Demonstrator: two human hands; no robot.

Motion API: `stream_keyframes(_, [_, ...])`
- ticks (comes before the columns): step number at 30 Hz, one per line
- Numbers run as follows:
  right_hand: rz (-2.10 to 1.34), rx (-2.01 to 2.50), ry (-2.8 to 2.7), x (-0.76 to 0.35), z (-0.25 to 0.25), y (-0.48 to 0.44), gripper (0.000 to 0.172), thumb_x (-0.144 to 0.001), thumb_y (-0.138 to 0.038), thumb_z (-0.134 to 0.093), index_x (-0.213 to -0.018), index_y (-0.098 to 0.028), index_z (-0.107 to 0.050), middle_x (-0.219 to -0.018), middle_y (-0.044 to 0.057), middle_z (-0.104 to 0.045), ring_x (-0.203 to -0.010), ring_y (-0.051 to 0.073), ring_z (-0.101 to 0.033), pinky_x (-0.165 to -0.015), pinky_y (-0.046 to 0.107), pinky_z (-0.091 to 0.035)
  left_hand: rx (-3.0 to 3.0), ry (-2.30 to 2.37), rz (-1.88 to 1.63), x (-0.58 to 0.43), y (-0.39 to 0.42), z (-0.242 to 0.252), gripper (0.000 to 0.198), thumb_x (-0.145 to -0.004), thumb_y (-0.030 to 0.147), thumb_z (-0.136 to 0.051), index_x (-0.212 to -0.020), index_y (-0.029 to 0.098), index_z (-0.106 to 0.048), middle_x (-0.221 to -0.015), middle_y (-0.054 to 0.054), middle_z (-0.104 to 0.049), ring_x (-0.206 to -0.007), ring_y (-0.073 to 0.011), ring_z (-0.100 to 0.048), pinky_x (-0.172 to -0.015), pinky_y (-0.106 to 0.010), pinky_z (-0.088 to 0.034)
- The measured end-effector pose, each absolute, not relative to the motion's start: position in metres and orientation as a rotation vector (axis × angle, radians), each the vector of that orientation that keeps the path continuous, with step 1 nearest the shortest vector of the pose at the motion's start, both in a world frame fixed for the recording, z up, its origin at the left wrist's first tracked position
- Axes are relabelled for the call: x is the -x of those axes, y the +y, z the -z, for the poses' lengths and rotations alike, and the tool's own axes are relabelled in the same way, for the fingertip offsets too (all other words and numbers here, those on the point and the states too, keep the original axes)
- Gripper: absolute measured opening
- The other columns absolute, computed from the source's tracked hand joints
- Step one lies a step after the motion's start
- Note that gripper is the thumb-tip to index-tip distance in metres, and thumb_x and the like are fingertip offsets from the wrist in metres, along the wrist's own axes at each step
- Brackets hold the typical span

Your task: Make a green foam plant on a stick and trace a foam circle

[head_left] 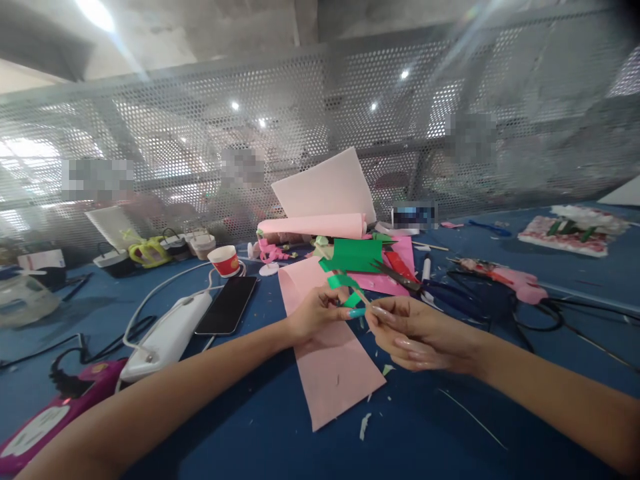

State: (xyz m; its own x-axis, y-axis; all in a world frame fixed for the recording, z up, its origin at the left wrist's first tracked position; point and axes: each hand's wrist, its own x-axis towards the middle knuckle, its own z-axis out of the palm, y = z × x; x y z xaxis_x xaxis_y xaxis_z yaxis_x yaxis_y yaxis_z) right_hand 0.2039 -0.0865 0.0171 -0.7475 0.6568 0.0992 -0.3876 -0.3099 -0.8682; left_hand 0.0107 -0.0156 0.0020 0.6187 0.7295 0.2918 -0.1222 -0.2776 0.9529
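My left hand (pixel 317 313) pinches a green paper strip (pixel 343 281) between thumb and fingers. The strip curls around a thin wooden stick (pixel 361 296), whose near end sits between the thumb and fingertips of my right hand (pixel 417 330). Both hands are above a long pink paper sheet (pixel 340 380), my left hand covering part of it. Just behind them lie a green paper sheet (pixel 357 255), a bright pink sheet (pixel 383 283) and scissors (pixel 400 275) with dark blades.
A black phone (pixel 227 305), white power strip (pixel 167 337) and paper cup (pixel 223 261) stand left. Rolled pink paper (pixel 315 225) lies behind. At right are a pink glue gun (pixel 525 283) with a black cable and a decorated block (pixel 565 235). A perforated metal screen (pixel 320 127) borders the table.
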Motion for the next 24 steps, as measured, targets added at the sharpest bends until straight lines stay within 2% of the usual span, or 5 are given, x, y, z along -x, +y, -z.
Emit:
stream_keyframes(5, [-1.875,0.463,-1.275,-0.205,-0.018,-0.079,0.022,-0.087,-0.034,-0.063,-0.075,-0.016,-0.059,-0.050,-0.006,-0.052,-0.033,0.001,-0.035,-0.033,0.014,-0.028,-1.688,0.577,-1.041,-0.010,-0.011,-0.001,0.028,-0.059,0.038,-0.082,-0.065,0.015,-0.066,-0.092,-0.004,-0.058,-0.080,-0.0128,-0.055,-0.066,-0.023,-0.045])
stream_keyframes(11, [-1.668,0.638,-1.171,-0.207,-0.015,-0.070,0.022,-0.079,-0.034,-0.072,-0.074,-0.016,-0.061,-0.057,-0.004,-0.056,-0.035,0.002,-0.038,-0.033,0.015,-0.031,-1.522,0.694,-0.972,-0.010,-0.017,-0.003,0.031,-0.062,0.040,-0.079,-0.075,0.014,-0.068,-0.067,-0.001,-0.063,-0.060,-0.0085,-0.054,-0.057,-0.021,-0.043])
stream_keyframes(16, [-1.501,0.803,-1.145,-0.210,-0.008,-0.065,0.025,-0.078,-0.039,-0.071,-0.076,-0.016,-0.061,-0.062,-0.003,-0.060,-0.035,0.002,-0.041,-0.032,0.017,-0.033,-1.559,0.768,-1.085,-0.010,-0.016,-0.003,0.030,-0.065,0.037,-0.077,-0.082,0.014,-0.069,-0.064,-0.001,-0.064,-0.056,-0.0099,-0.055,-0.055,-0.024,-0.045])
stream_keyframes(21, [-1.366,0.899,-1.141,-0.211,-0.007,-0.064,0.029,-0.076,-0.042,-0.072,-0.074,-0.016,-0.059,-0.063,-0.003,-0.061,-0.033,0.003,-0.044,-0.031,0.018,-0.037,-1.728,0.765,-1.213,-0.005,-0.016,0.000,0.032,-0.072,0.034,-0.072,-0.099,0.016,-0.068,-0.080,-0.004,-0.065,-0.067,-0.0119,-0.058,-0.061,-0.025,-0.048])
stream_keyframes(24, [-1.332,0.906,-1.145,-0.211,-0.009,-0.065,0.031,-0.074,-0.043,-0.073,-0.077,-0.016,-0.059,-0.063,-0.003,-0.060,-0.033,0.004,-0.045,-0.031,0.019,-0.038,-1.833,0.741,-1.341,-0.002,-0.018,0.002,0.042,-0.076,0.030,-0.070,-0.115,0.019,-0.061,-0.076,-0.001,-0.062,-0.070,-0.0115,-0.057,-0.067,-0.025,-0.048])
